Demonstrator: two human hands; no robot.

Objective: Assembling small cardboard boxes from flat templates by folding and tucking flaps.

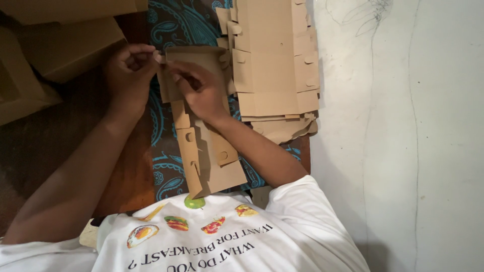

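A flat brown die-cut cardboard box blank (204,151) lies lengthwise in front of me on a dark cloth with a teal paisley pattern (174,25). My left hand (128,70) pinches a flap at the blank's far left corner. My right hand (199,88) rests on the blank's far end and grips the same folded edge beside the left hand. The blank's near end, with round holes and slots, reaches toward my white printed shirt.
A stack of the same flat cardboard blanks (275,60) lies to the right on the cloth. Folded brown boxes (55,45) sit at the upper left on a dark wooden surface (45,141). A pale scuffed wall or floor (403,136) fills the right side.
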